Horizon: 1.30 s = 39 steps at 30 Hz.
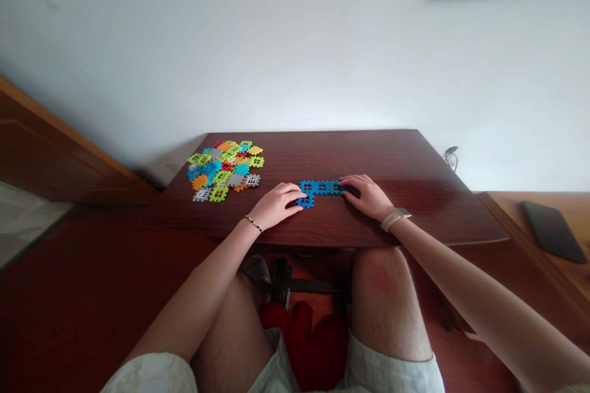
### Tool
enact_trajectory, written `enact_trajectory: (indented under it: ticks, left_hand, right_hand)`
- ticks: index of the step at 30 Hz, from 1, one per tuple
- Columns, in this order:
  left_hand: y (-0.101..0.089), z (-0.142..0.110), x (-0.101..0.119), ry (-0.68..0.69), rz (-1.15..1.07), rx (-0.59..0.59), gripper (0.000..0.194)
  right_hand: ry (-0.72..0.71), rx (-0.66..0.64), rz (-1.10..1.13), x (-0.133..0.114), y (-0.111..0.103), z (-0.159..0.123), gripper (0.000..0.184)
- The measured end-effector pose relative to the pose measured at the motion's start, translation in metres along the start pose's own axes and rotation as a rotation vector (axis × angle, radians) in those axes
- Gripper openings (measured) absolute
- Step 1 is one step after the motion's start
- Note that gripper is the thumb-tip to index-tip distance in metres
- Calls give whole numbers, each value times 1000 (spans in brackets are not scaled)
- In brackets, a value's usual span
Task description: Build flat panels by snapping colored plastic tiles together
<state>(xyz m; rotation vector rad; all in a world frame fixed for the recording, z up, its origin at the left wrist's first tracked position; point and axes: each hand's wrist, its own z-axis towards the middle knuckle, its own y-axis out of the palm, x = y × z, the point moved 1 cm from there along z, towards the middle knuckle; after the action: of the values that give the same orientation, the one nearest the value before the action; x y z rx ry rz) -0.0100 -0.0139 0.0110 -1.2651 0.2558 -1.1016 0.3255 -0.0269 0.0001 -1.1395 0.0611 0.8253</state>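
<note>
Several blue interlocking tiles lie joined in an L-shaped strip on a dark wooden table. My left hand rests at the strip's left end, its fingers curled and pinched on the lower-left tile. At the right end lies my right hand, whose fingertips press on the last tile. A bead bracelet circles my left wrist and a watch sits on my right wrist.
A loose heap of colourful tiles, green, orange, grey, blue and red, lies at the table's far left. A white wall rises behind. A dark flat device lies on a lighter surface to the right. My knees sit under the front edge.
</note>
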Motion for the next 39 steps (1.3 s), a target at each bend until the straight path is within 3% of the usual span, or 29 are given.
enact_trajectory:
  ticks: [11, 23, 39]
  left_hand:
    - [3, 3, 9, 13, 72, 33, 29]
    - [2, 1, 15, 19, 99, -9, 20]
    - [4, 0, 11, -82, 29, 2, 46]
  right_hand:
    - [-1, -5, -7, 2, 1, 0, 24]
    - [-5, 3, 4, 2, 1, 0, 25]
    - [-9, 4, 1, 0, 0, 0, 24]
